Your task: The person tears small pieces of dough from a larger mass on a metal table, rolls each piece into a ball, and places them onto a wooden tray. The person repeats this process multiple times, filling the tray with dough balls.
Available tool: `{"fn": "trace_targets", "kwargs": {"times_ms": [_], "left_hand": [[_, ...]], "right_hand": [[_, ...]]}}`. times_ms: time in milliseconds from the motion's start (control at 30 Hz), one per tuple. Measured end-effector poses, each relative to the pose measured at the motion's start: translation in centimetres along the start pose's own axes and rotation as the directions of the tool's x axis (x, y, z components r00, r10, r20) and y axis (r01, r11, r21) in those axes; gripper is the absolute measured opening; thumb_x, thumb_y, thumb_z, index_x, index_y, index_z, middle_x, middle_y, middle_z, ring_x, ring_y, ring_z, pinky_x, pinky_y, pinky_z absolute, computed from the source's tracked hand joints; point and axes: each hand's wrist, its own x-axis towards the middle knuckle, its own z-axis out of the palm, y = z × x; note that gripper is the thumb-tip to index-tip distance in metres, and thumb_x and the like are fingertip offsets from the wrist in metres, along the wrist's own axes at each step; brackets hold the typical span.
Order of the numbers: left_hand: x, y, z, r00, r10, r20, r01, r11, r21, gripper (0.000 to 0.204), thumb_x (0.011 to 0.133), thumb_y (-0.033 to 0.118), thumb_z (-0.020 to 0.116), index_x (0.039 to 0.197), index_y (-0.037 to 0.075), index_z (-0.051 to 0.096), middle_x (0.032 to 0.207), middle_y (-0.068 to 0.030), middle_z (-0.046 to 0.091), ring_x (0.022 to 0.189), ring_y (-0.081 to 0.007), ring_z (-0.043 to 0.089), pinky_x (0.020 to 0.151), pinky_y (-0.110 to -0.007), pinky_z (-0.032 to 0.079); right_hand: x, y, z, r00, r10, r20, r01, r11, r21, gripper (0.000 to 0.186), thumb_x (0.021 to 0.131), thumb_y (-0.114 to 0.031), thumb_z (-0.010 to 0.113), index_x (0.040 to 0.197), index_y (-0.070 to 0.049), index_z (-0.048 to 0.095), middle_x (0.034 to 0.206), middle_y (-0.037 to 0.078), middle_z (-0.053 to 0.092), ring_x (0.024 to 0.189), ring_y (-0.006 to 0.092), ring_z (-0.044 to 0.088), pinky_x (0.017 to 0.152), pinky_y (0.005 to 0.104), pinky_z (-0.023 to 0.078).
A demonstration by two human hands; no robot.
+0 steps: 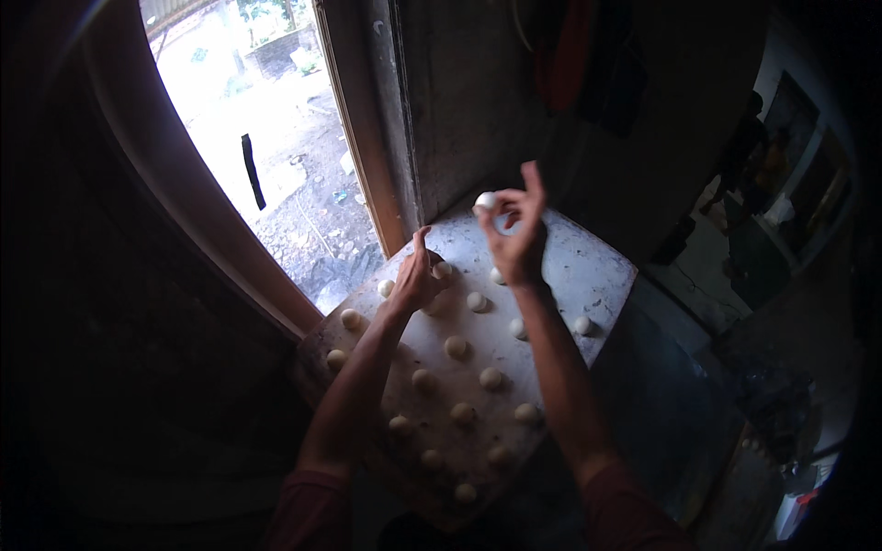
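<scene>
My right hand [514,230] is raised over the far part of a worn, pale board [588,275], holding a white ball [487,200] between thumb and finger, other fingers lifted. My left hand [418,274] is lower, on the left, its fingers extended and slightly curved beside another ball [443,269]; I cannot tell whether it touches it. Several similar round balls, such as one [455,347] below my hands and one [582,325] at the right, sit spaced out across the board. My forearms hide part of the surface.
A bright open doorway [266,165] with rubble ground outside stands left of the board, framed in wood [367,138]. A dark wall [459,110] rises behind, with orange items [560,64] hanging on it. At the right are dim, cluttered shapes [790,184] I cannot make out.
</scene>
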Motion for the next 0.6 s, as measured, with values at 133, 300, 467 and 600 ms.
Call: {"fn": "trace_targets", "kwargs": {"times_ms": [133,300,467,600], "left_hand": [[-2.4,-2.0,-0.8,0.930,0.326,-0.167,-0.302,0.941,0.152,0.100,0.073,0.013,0.084,0.151,0.007,0.022,0.125,-0.0218,0.063,0.112,-0.0328,0.063,0.095,-0.044,0.050],[-6.5,-2.9,-1.4,0.966,0.175,0.192,-0.209,0.962,0.178,0.074,0.074,0.009,0.078,0.138,0.003,0.041,0.117,-0.0246,0.060,0.115,-0.0402,0.057,0.099,-0.045,0.045],[-7.8,-2.6,-0.4,0.971,0.226,-0.072,-0.218,0.970,0.103,0.060,0.076,0.001,0.073,0.128,0.002,0.044,0.103,-0.0182,0.064,0.093,-0.0319,0.064,0.082,-0.042,0.055],[-8.9,0.5,-1.4,0.982,0.184,0.031,-0.184,0.933,0.309,0.071,0.083,0.014,0.071,0.143,-0.001,0.036,0.119,-0.0247,0.059,0.110,-0.0412,0.058,0.092,-0.049,0.049]], "right_hand": [[-2.6,0.7,1.6,0.833,0.476,0.281,-0.223,0.756,-0.616,0.091,0.082,-0.010,0.080,0.153,0.001,0.025,0.108,0.016,0.064,0.089,0.0227,0.061,0.083,0.0350,0.051],[-14.2,-5.1,-10.7,0.949,0.289,-0.123,-0.313,0.906,-0.285,0.074,0.086,-0.016,0.078,0.145,0.004,0.037,0.098,0.009,0.056,0.092,0.0208,0.056,0.086,0.0362,0.050],[-27.5,-13.0,-22.6,0.708,0.645,-0.287,-0.706,0.662,-0.252,0.064,0.090,-0.015,0.073,0.143,-0.002,0.040,0.092,0.003,0.057,0.087,0.0130,0.054,0.080,0.0295,0.046],[-34.9,-19.6,-29.7,0.607,0.725,-0.325,-0.792,0.515,-0.329,0.061,0.090,-0.014,0.072,0.143,-0.006,0.041,0.094,0.002,0.057,0.089,0.0113,0.054,0.078,0.0306,0.047]]}}
